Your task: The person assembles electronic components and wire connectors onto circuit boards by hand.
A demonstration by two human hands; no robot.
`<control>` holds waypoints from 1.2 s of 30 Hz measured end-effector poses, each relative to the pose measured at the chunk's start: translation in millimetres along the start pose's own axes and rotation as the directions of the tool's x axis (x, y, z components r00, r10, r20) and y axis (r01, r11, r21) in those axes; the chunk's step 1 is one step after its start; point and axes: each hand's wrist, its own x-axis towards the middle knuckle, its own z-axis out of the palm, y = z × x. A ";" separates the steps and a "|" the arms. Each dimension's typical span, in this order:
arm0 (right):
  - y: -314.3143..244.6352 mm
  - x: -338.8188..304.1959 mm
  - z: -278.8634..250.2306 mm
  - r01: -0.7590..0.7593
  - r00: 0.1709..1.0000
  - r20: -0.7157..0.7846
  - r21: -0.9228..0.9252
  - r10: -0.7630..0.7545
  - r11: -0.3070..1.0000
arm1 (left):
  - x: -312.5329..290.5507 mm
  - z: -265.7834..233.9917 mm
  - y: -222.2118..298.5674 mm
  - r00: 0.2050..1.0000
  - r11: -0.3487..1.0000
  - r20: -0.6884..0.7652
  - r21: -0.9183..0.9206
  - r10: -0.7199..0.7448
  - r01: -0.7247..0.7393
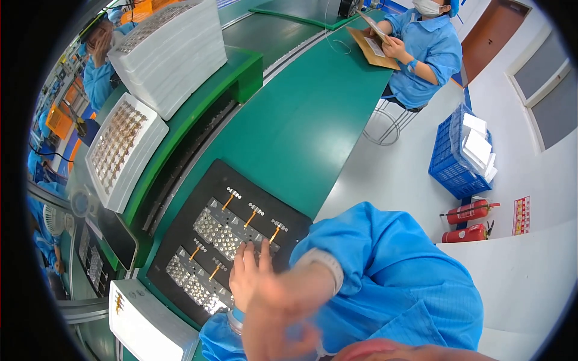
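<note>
On the green bench lies a black mat (174, 240) bearing metal plates (211, 228) dotted with round silver pieces. Thin orange flex strips (250, 216) with small pale ends stick out from the plates. My left hand (248, 278) rests at the near side of the upper row, its fingers stretched over the plate beside the rightmost strip. I see nothing held in it, though its lower part is covered. Raised closer to the camera, my right hand (280, 310) crosses in front of the left wrist. Motion smears its fingers, so whether it holds anything is unclear.
A white tray (147, 322) stands left of my left sleeve. Beyond the mat, a green raised shelf (180, 132) carries a parts tray (123, 150) and stacked white trays (186, 66). A co-worker (427, 54) holds papers at the far bench end. A blue crate (451, 156) sits right.
</note>
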 end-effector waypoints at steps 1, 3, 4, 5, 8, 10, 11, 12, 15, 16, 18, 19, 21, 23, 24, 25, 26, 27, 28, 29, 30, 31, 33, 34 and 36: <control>-13.5 -11.0 -11.1 0.185 0.980 -0.048 -0.128 -0.192 0.974 | 17.1 -36.5 16.2 0.948 0.956 -0.188 -0.095 0.257 -0.278; -31.2 -19.8 -16.9 0.472 0.860 -0.041 -0.318 -0.509 0.822 | 15.2 -22.5 3.6 0.985 0.977 -0.054 -0.129 0.165 -0.171; -45.1 -34.8 -6.5 0.506 0.807 -0.057 -0.448 -0.588 0.737 | 18.3 -31.6 5.0 0.961 0.930 0.010 0.248 0.277 -0.271; -65.5 -55.1 14.6 0.524 0.736 -0.043 -0.594 -0.675 0.610 | 21.6 -32.2 7.7 0.960 0.931 -0.002 0.241 0.281 -0.272; -80.9 -40.2 63.5 0.892 0.320 0.741 -0.445 -0.591 -0.075 | 18.8 -31.5 9.7 0.945 0.934 -0.079 0.199 0.317 -0.296; -79.6 -20.9 79.9 0.726 0.087 0.924 -0.314 -0.371 -0.612 | 20.1 -32.6 10.2 0.939 0.914 -0.088 0.278 0.332 -0.297; -76.2 -11.0 78.2 0.766 0.171 0.936 -0.323 -0.308 -0.556 | 20.9 -32.6 11.3 0.938 0.912 -0.088 0.281 0.336 -0.300; -74.5 -6.5 77.6 0.800 0.249 0.939 -0.338 -0.237 -0.497 | 21.7 -31.9 12.7 0.935 0.911 -0.089 0.275 0.343 -0.308; -78.9 -10.2 79.9 0.744 0.114 0.934 -0.306 -0.337 -0.595 | 23.0 -31.0 11.0 0.940 0.919 -0.097 0.266 0.327 -0.292; -78.1 -10.6 83.9 0.656 -0.014 0.917 -0.292 -0.398 -0.697 | 22.7 -30.6 13.0 0.940 0.921 -0.096 0.258 0.327 -0.293; -71.2 -6.1 77.2 0.720 -0.024 0.920 -0.255 -0.390 -0.645 | 23.7 -27.1 16.5 0.942 0.920 -0.096 0.267 0.321 -0.286; -70.2 -4.2 73.0 0.754 0.064 0.935 -0.274 -0.348 -0.597 | 22.5 -27.6 13.3 0.944 0.918 -0.091 0.282 0.316 -0.280; -70.0 -4.3 76.3 0.743 0.052 0.915 -0.304 -0.401 -0.596 | 20.9 -28.8 8.8 0.946 0.919 -0.081 0.276 0.314 -0.281; -66.6 -3.6 74.3 0.735 0.031 0.921 -0.285 -0.389 -0.615 | 20.7 -31.4 11.6 0.952 0.932 -0.074 0.240 0.297 -0.272; -63.8 -3.0 72.1 0.718 0.011 0.931 -0.262 -0.366 -0.645 | 21.1 -31.5 11.3 0.959 0.938 -0.078 0.245 0.273 -0.247; -58.3 -4.0 64.7 0.826 0.160 0.942 -0.291 -0.295 -0.482 | 19.1 -31.1 10.1 0.954 0.935 -0.081 0.240 0.287 -0.261; -58.6 -7.1 61.1 0.840 0.154 0.936 -0.292 -0.316 -0.458 | 17.2 -32.2 8.9 0.951 0.933 -0.085 0.236 0.298 -0.271; -63.6 -13.3 59.8 0.829 0.245 0.920 -0.363 -0.306 -0.426 | 18.8 -33.7 8.3 0.947 0.933 -0.086 0.216 0.311 -0.287; -68.4 -19.0 58.5 0.814 0.332 0.897 -0.429 -0.293 -0.391 | 19.6 -37.4 8.0 0.955 0.940 -0.089 0.222 0.283 -0.258; -71.3 -21.2 53.4 0.711 0.381 0.830 -0.545 -0.407 -0.444 | 18.3 -44.6 5.8 0.962 0.961 -0.071 0.102 0.264 -0.257; -73.9 -30.0 39.5 0.683 0.383 0.780 -0.600 -0.494 -0.417 | 17.3 -56.1 3.7 0.965 0.967 -0.061 -0.011 0.255 -0.256; -73.9 -56.8 28.1 0.511 0.599 0.468 -0.848 -0.650 -0.140 | 15.7 -68.5 -0.3 0.964 0.972 -0.135 -0.024 0.227 -0.232; -69.4 -84.3 -41.0 -0.281 0.437 0.231 -0.883 -0.869 -0.376 | 0.1 -83.0 -13.7 0.973 0.997 -0.218 0.016 0.074 -0.073; -78.2 -82.0 -54.4 -0.411 0.540 -0.085 -0.895 -0.838 -0.174 | -6.2 -88.0 -21.0 0.953 0.999 -0.301 0.024 -0.036 0.045; -82.9 -88.6 -77.2 -0.544 0.594 -0.385 -0.839 -0.707 0.000 | -28.0 -91.1 -40.4 0.891 0.959 -0.397 0.080 -0.221 0.273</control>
